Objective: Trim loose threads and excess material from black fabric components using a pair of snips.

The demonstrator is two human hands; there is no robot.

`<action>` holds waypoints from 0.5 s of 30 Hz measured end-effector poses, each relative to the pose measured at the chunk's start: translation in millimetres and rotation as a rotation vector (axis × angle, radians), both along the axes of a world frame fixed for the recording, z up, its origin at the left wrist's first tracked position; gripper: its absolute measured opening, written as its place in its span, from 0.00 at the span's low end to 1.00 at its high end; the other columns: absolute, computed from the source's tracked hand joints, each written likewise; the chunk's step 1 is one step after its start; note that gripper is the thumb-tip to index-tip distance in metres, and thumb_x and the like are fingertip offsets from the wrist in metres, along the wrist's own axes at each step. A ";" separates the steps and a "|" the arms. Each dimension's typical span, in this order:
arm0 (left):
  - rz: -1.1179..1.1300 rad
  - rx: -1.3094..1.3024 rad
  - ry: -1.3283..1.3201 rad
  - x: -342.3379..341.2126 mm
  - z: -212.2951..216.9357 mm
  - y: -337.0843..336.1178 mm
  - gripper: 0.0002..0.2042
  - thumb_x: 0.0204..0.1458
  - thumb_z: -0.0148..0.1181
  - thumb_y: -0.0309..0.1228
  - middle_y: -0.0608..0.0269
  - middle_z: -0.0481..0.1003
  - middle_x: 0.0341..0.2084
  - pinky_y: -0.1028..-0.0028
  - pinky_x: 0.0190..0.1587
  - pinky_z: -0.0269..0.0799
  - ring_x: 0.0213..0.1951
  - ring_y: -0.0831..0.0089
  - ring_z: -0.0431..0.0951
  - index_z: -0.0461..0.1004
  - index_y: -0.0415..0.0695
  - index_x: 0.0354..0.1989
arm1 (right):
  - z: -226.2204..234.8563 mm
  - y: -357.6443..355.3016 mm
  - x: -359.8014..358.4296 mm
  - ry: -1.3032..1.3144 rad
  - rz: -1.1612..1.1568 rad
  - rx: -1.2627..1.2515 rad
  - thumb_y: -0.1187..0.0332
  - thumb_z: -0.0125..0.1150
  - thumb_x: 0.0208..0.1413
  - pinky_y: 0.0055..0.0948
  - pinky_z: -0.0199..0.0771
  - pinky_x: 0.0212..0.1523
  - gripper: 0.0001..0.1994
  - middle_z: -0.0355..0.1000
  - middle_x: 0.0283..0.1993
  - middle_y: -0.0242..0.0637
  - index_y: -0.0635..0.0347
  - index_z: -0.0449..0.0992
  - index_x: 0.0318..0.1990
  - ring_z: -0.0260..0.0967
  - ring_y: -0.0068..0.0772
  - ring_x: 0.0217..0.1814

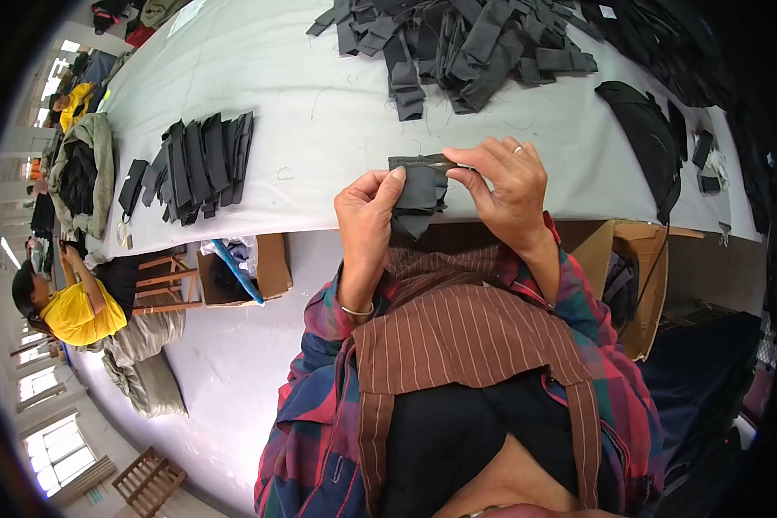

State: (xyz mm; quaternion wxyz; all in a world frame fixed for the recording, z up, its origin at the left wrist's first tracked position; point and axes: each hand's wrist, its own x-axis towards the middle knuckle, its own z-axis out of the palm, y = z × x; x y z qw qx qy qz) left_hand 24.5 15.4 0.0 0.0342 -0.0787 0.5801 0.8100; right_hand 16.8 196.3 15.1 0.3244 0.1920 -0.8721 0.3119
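Observation:
A small dark grey fabric piece point(416, 192) hangs between both hands at the near edge of the white table point(319, 112). My left hand point(367, 216) pinches its left side with thumb and fingers. My right hand point(502, 177), a ring on one finger, grips its upper right edge. The lower part of the fabric droops below the table edge, in front of my striped brown apron.
A loose heap of grey fabric strips point(466, 43) lies at the table's far side. A neat row of dark pieces point(200, 164) sits at the left. A black bag point(647, 138) lies right. Cardboard boxes point(639, 285) stand below; a person in yellow point(69, 306) sits left.

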 end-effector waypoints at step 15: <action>0.018 -0.022 0.029 -1.1 -0.4 -2.9 0.08 0.54 0.60 0.27 0.74 0.72 0.21 0.85 0.25 0.58 0.22 0.88 0.65 0.77 0.35 0.28 | 6.3 -2.2 -1.4 -0.123 0.070 -0.195 0.66 0.66 0.45 0.31 0.56 0.29 0.07 0.68 0.24 0.26 0.49 0.78 0.33 0.63 0.32 0.27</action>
